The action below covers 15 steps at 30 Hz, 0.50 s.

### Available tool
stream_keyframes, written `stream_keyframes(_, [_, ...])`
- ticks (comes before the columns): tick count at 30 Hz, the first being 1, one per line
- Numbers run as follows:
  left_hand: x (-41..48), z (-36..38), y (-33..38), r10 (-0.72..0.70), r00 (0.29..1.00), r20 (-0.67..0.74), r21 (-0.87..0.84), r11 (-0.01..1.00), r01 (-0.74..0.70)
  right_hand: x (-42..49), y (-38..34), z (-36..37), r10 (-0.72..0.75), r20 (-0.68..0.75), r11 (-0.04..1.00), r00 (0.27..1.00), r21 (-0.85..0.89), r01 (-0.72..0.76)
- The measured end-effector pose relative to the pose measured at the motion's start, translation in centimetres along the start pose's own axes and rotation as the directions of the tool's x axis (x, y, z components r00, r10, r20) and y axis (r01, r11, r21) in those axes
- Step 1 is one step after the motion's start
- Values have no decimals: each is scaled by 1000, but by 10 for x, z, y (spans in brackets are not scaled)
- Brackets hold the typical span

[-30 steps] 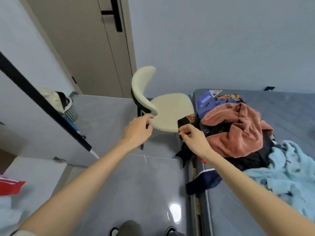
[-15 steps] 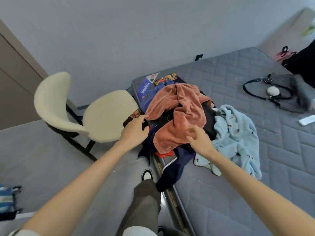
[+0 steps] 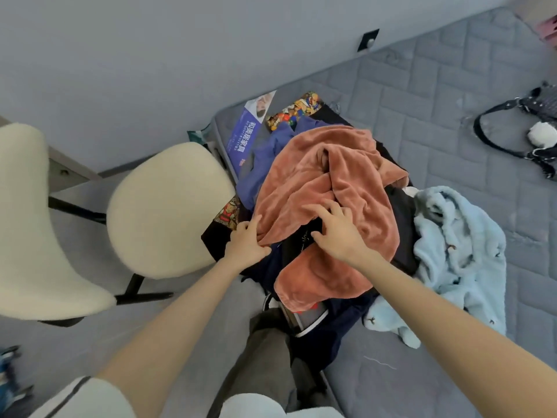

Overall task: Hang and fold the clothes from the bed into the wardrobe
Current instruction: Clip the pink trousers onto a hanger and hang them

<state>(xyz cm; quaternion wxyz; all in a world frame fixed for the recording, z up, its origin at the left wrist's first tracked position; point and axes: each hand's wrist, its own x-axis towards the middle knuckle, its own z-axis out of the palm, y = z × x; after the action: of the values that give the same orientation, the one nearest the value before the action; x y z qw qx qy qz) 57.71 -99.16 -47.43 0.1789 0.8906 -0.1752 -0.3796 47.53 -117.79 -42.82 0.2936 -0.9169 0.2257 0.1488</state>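
Both hands on the clothes pile at the bed's left edge

The left hand [image 3: 245,245] pinches the lower edge of the rust fleece garment [image 3: 325,176] between thumb and curled fingers, right at the edge of the bed [image 3: 437,95]; the right hand [image 3: 340,235] lies on the same garment with fingers spread, its thumb over a black garment [image 3: 297,242] showing beneath. The rust fleece tops the pile, which sits along the bed's left edge near the corner by the wall, over a blue garment [image 3: 271,149] and a patterned cloth [image 3: 297,111]. A navy garment [image 3: 346,321] hangs over that edge. A pale blue fleece [image 3: 461,245] touches the pile on its right. A black bag [image 3: 547,105] lies well apart, further across the bed. A cream chair [image 3: 162,206] stands just beside the left edge
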Motion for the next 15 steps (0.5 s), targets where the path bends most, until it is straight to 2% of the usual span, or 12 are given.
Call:
stream_keyframes(4, [29, 21, -21, -19, 997, 71, -60, 998, 24, 46, 3, 28, -23, 32, 949, 999, -313, 32])
stream_keyframes(7, [41, 26, -29, 35, 996, 83, -109, 994, -26, 71, 14, 38, -43, 33, 938, 999, -342, 52])
stream_keyframes(10, [43, 21, -27, 97, 994, 49, -108, 990, -91, 80, 18, 24, -29, -20, 999, 999, -41, 28])
stream_keyframes(12, [42, 13, -20, 123, 992, -10, -111, 986, -123, 76, 11, 5, 15, -103, 993, 995, 121, -2])
stream_keyframes(15, [35, -6, -1, 150, 965, -213, -248, 948, -202, 59, -5, -21, -11, -161, 934, 987, 352, 67])
